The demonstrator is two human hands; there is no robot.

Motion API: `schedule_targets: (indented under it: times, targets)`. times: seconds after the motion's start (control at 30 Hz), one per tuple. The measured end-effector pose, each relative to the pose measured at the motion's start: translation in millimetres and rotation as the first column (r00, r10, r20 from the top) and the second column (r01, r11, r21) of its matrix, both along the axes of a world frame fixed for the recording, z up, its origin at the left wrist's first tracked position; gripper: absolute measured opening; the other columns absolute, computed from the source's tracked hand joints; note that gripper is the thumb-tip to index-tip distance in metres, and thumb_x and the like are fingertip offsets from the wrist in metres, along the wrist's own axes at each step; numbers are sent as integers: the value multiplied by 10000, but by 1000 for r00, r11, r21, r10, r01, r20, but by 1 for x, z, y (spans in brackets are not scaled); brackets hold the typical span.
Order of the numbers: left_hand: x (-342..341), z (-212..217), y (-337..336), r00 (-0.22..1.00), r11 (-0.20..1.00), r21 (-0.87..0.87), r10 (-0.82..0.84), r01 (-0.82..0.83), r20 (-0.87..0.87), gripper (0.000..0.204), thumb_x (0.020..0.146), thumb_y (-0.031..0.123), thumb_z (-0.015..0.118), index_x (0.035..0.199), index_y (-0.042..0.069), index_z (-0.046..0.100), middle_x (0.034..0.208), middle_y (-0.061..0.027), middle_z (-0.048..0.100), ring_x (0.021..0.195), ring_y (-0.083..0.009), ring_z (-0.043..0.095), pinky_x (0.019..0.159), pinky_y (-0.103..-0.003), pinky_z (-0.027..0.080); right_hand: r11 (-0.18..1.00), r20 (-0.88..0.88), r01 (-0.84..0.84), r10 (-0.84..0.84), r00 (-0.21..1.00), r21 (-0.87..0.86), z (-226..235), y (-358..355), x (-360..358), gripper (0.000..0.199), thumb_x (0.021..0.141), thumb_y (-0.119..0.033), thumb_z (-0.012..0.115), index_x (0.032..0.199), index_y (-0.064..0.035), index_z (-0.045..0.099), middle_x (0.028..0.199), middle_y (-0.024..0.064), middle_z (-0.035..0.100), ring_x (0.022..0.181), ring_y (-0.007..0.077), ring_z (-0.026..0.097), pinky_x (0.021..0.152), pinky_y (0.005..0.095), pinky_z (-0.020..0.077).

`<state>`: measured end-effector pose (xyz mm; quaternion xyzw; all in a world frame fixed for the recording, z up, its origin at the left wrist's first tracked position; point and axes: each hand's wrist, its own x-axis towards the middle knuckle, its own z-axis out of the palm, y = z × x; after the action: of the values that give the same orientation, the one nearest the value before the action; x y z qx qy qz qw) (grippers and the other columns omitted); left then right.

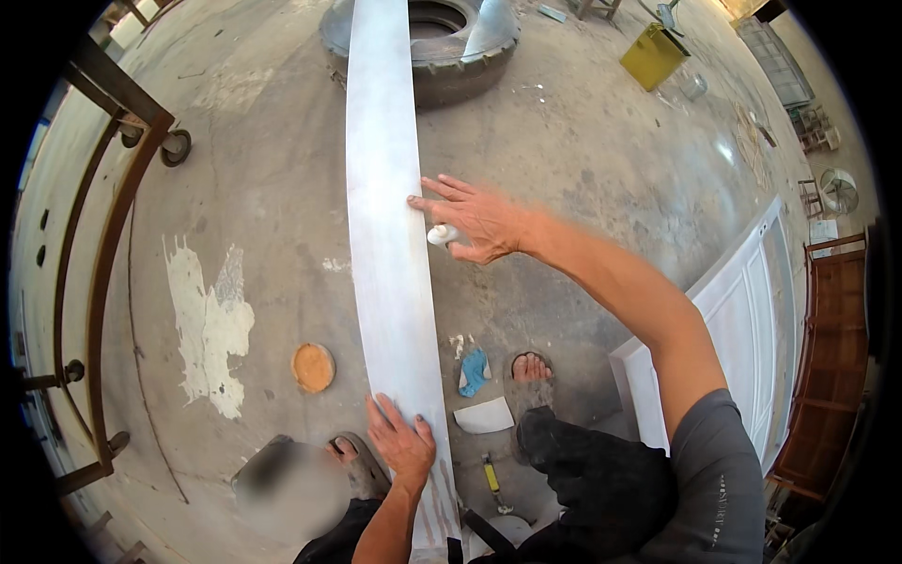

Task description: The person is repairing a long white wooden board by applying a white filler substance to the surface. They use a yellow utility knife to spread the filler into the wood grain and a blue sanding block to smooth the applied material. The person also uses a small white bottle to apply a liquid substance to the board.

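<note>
A long white board (385, 122) runs from between my legs up to a large tyre (460, 80), over which its far end lies. My left hand (402, 440) rests on the near part of the board, fingers stretched out flat. At the board's right edge, my right hand (479, 221) holds a small white bottle (442, 235) with a narrow tip pointing toward the board. Its thumb and lower fingers close round the bottle, while its upper fingers reach out and touch the board's edge. Brownish streaks mark the board's near end.
Left of the board stands a round tub of orange-brown paste (313, 368), near dried white spill. To the right lie a blue crumpled piece (474, 372), a white sheet (484, 416) and a yellow-handled tool (491, 475). A wheeled metal frame (117, 226) and white panelled door (723, 320) flank me.
</note>
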<state>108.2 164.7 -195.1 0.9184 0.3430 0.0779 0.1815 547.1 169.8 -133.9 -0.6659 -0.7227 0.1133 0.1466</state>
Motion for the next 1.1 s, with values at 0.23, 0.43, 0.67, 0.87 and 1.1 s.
schedule_targets:
  times: [0.23,0.43,0.67,0.87,1.1]
  targets:
    - [0,0,-1,1000,1000,-16,3,-3,-1,854,899,210,611,1609,-56,217,1590,-352,282,1392,-518,389,1095,-579,358,993,-371,54,-89,924,-103,19,-30,-40,319,819,-158,638,1096,-37,535,1427,160,578,1346,343,502,1148,467,398]
    - [0,0,0,1000,1000,10,-12,12,15,849,903,212,605,1610,-56,219,1589,-353,283,1376,-521,400,1076,-574,371,842,-723,470,-495,481,-264,8,-13,-14,377,969,-196,649,1300,-42,553,1155,115,658,991,206,624,901,391,511]
    - [-1,-2,-1,1000,1000,17,2,-2,2,839,915,232,589,1610,-61,221,1594,-359,277,1367,-524,416,1056,-575,380,802,-621,523,-573,535,-290,5,-23,-16,443,1019,-314,638,1359,-32,605,1195,149,697,1049,260,652,918,399,516]
    - [-1,-4,-1,1000,1000,25,-11,11,-2,832,927,244,579,1609,-64,218,1589,-364,286,1368,-523,418,1054,-576,378,769,-618,533,-619,484,-353,4,-26,-16,467,1030,-355,637,1383,-50,607,1145,107,693,1003,203,628,883,372,507]
    - [-1,-3,-1,1000,1000,23,-8,8,-3,839,923,240,582,1612,-60,209,1593,-364,278,1374,-523,411,1052,-575,377,759,-602,538,-634,485,-366,0,-21,-17,454,1031,-344,630,1363,-35,621,1143,119,707,996,217,651,870,382,521]
